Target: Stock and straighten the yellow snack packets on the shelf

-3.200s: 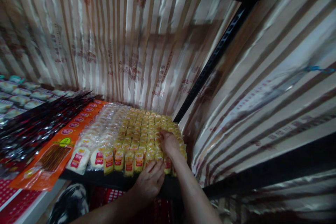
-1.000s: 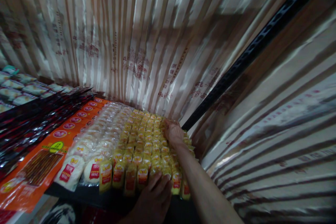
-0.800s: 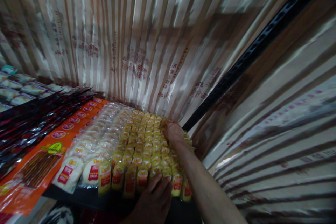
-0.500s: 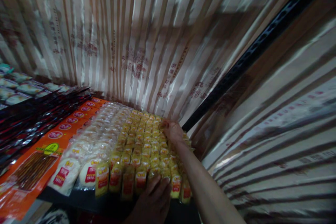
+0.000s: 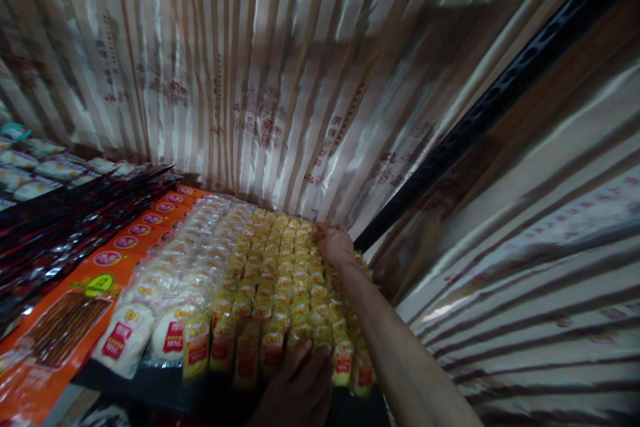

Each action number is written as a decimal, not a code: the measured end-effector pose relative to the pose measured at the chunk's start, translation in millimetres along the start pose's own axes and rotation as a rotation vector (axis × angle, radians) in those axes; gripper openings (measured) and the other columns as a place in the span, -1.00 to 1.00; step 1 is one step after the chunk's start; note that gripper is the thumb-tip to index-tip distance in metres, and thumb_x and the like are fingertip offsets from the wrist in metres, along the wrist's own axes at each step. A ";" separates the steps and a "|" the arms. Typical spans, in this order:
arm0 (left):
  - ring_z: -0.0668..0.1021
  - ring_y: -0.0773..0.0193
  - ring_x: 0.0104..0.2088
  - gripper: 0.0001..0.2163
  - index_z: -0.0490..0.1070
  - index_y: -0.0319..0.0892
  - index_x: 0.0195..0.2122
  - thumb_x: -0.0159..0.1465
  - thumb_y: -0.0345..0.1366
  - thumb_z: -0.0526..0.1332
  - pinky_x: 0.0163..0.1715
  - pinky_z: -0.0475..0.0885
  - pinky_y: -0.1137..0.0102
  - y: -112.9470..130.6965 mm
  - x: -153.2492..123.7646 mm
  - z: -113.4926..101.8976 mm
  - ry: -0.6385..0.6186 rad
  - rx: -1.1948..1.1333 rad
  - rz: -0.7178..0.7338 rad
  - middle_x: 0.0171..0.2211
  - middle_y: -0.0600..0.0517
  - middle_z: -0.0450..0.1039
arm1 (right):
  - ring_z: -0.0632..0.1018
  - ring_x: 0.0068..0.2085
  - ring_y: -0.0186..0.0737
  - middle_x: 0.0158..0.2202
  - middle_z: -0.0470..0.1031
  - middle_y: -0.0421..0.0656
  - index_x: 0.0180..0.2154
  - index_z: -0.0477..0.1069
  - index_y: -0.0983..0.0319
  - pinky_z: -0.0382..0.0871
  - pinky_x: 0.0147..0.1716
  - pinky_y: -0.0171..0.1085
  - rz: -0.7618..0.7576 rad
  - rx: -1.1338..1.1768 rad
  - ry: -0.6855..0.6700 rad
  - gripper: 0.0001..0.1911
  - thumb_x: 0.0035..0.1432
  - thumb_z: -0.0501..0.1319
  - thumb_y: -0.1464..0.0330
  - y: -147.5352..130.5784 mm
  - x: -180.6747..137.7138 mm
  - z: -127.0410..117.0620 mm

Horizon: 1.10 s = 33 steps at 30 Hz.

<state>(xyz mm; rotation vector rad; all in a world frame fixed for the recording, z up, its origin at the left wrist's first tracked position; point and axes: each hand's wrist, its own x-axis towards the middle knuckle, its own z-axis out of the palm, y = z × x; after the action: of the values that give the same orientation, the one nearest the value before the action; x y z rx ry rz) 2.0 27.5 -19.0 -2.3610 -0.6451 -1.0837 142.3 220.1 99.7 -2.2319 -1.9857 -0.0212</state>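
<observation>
Rows of small yellow wrapped cakes (image 5: 273, 345) with red labels stand packed on a dark shelf (image 5: 165, 383). My left hand (image 5: 303, 380) is at the front of these rows, fingers stretched out and resting against the front cakes. At the far right corner of the rows is my right hand (image 5: 337, 243), reached over them with its fingers curled down among the back cakes. Whatever its fingertips hold is hidden. To the left lie columns of round white cakes (image 5: 126, 340) in clear wrappers with red labels.
Orange snack packets (image 5: 70, 320) and dark glossy packets (image 5: 75, 233) overlap farther left, with white packets (image 5: 60, 167) behind. A striped, pleated sheet (image 5: 240, 80) hangs at the back and right. A black perforated post (image 5: 480, 113) slants down close to my right hand.
The view has shifted a little, so things sit slightly farther right. Both hands stay at nearly the same spots on the yellow cakes.
</observation>
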 end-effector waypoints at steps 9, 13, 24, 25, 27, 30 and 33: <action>0.27 0.10 0.16 -0.77 0.40 -0.22 -0.10 0.32 -0.28 0.05 0.22 -0.05 0.08 -2.6 4.3 -17.9 -0.144 -0.082 -0.016 0.10 -0.02 0.32 | 0.48 -0.11 -0.24 -0.15 0.52 -0.09 0.09 0.31 0.21 0.31 -0.13 -0.33 0.127 0.125 0.152 -0.51 0.11 -0.02 0.46 7.7 -24.4 -20.9; 0.27 0.16 0.16 -0.78 0.39 -0.22 -0.09 0.34 -0.30 0.03 0.23 -0.04 0.14 0.0 7.2 -22.0 -0.215 -0.135 -0.074 0.07 0.00 0.35 | 0.52 -0.16 -0.21 -0.15 0.52 -0.08 -0.01 0.40 0.23 0.35 -0.13 -0.25 0.174 0.304 0.342 -0.56 0.13 -0.07 0.39 13.9 -75.5 -30.2; 0.27 0.09 0.17 -0.79 0.41 -0.27 -0.12 0.31 -0.34 0.05 0.21 0.07 0.12 -1.8 3.2 -26.7 -0.083 -0.162 -0.074 0.05 -0.07 0.37 | 0.52 -0.07 -0.16 -0.09 0.50 -0.01 -0.10 0.45 0.29 0.37 -0.02 -0.15 0.027 0.363 0.467 -0.60 0.20 -0.05 0.28 16.9 -244.1 5.7; 0.27 0.10 0.17 -0.80 0.41 -0.27 -0.14 0.31 -0.35 0.06 0.20 0.08 0.12 -1.6 2.9 -26.2 -0.074 -0.161 -0.069 0.05 -0.08 0.37 | 0.50 -0.04 -0.16 -0.06 0.49 -0.01 -0.09 0.45 0.29 0.35 0.01 -0.14 0.011 0.334 0.453 -0.60 0.21 -0.06 0.30 17.1 -250.4 9.6; 0.27 0.10 0.17 -0.80 0.41 -0.27 -0.14 0.30 -0.35 0.07 0.20 0.11 0.12 -1.1 2.4 -25.6 -0.074 -0.160 -0.055 0.07 -0.10 0.35 | 0.48 -0.01 -0.17 -0.02 0.47 -0.02 -0.07 0.44 0.29 0.33 0.04 -0.13 -0.005 0.295 0.435 -0.59 0.21 -0.09 0.32 17.0 -257.6 15.5; 0.25 0.10 0.18 -0.81 0.41 -0.28 -0.13 0.29 -0.35 0.09 0.20 0.12 0.14 0.6 2.0 -25.3 -0.066 -0.162 -0.051 0.09 -0.10 0.34 | 0.47 0.01 -0.17 0.00 0.45 -0.04 -0.03 0.42 0.27 0.34 0.04 -0.14 0.008 0.289 0.405 -0.58 0.21 -0.10 0.34 15.1 -259.7 21.8; 0.24 0.11 0.19 -0.82 0.41 -0.29 -0.15 0.30 -0.37 0.08 0.20 0.13 0.17 2.8 2.3 -24.0 -0.040 -0.175 -0.059 0.13 -0.10 0.29 | 0.46 0.03 -0.16 0.02 0.43 -0.05 -0.01 0.40 0.25 0.36 0.03 -0.13 0.014 0.328 0.360 -0.57 0.21 -0.10 0.37 12.2 -258.7 29.1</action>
<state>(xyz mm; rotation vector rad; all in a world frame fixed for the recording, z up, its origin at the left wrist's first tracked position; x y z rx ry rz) -8.7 11.8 -3.8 -2.5327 -0.6627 -1.1636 120.3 -32.7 40.5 -1.8821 -1.6486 -0.0828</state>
